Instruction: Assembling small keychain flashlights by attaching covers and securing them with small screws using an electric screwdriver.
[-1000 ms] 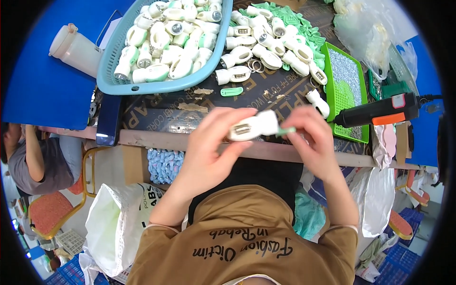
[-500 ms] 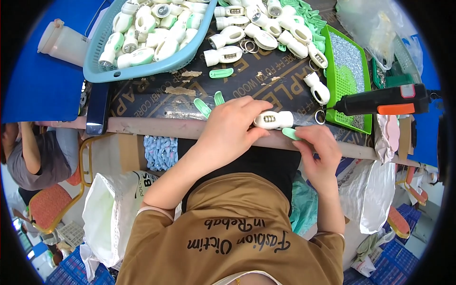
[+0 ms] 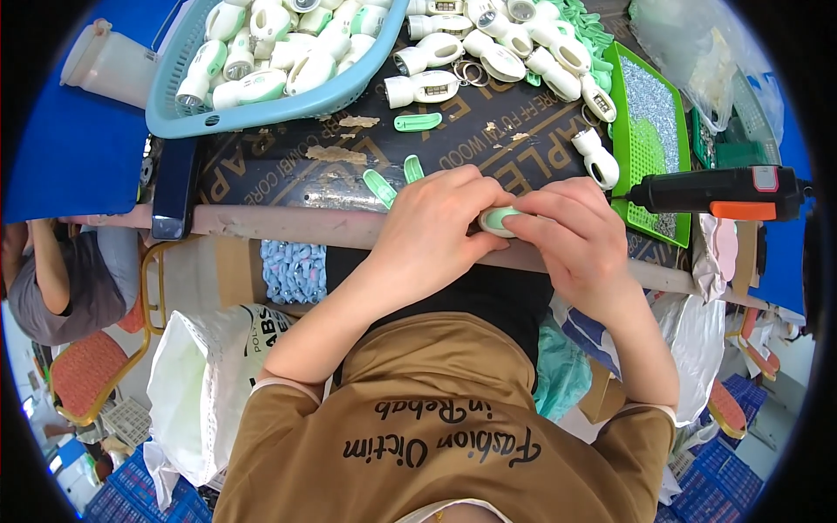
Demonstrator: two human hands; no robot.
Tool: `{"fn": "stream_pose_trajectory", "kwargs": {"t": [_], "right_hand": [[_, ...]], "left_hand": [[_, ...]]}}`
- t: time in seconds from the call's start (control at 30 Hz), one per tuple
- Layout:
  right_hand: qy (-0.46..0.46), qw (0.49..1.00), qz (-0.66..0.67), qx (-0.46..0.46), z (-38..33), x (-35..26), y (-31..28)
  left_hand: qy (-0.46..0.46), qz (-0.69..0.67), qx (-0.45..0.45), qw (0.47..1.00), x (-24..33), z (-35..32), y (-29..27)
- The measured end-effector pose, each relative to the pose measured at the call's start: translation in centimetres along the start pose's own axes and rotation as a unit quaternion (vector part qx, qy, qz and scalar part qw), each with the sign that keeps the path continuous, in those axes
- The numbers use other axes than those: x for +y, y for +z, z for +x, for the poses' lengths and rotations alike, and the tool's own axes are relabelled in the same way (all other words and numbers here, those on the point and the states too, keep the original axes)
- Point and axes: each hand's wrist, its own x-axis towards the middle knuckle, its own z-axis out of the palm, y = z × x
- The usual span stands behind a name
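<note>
At the table's front edge, my left hand (image 3: 436, 218) is closed round a small white flashlight (image 3: 486, 228). My right hand (image 3: 577, 234) has its fingers pressed on a pale green cover (image 3: 500, 215), which lies over the flashlight's side opening. Both hands partly hide the flashlight. Just beyond my left hand are two loose green covers, one (image 3: 379, 188) beside the other (image 3: 413, 168), and a third cover (image 3: 418, 122) lies farther off. To the right of my hands is another white flashlight (image 3: 596, 160).
A blue basket (image 3: 253, 127) full of flashlights stands far left. More flashlights (image 3: 499, 61) and green covers (image 3: 586, 26) are heaped at the back. On the right, a black electric screwdriver (image 3: 697, 190) with an orange trigger lies across a green tray (image 3: 621, 113) of small metal parts.
My right hand has moved left and up, bringing the green cover onto the flashlight. The flashlight's open side with its small cells, visible before, is now covered.
</note>
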Motion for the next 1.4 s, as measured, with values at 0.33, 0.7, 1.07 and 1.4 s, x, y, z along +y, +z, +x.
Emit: {"fn": "stream_pose_trajectory", "kwargs": {"t": [0.33,0.7,1.07,1.4], "right_hand": [[-0.004,0.999,0.014,-0.033,0.0,0.3,0.2],[0.055,0.886,-0.081,0.453,-4.5,1.2,-3.7],[0.212,0.856,0.376,0.286,-4.4,4.5,-6.9],[0.074,0.842,0.455,0.282,-5.8,4.9,-8.1]], "left_hand": [[0.014,-0.003,0.031,0.999,-0.3,-0.1,0.4],[0.061,0.027,-0.004,0.998,0.5,-0.2,-0.3],[0.13,0.029,0.015,0.991,0.0,-0.1,0.8],[0.218,0.074,0.003,0.973,-0.4,0.1,0.9]]}}
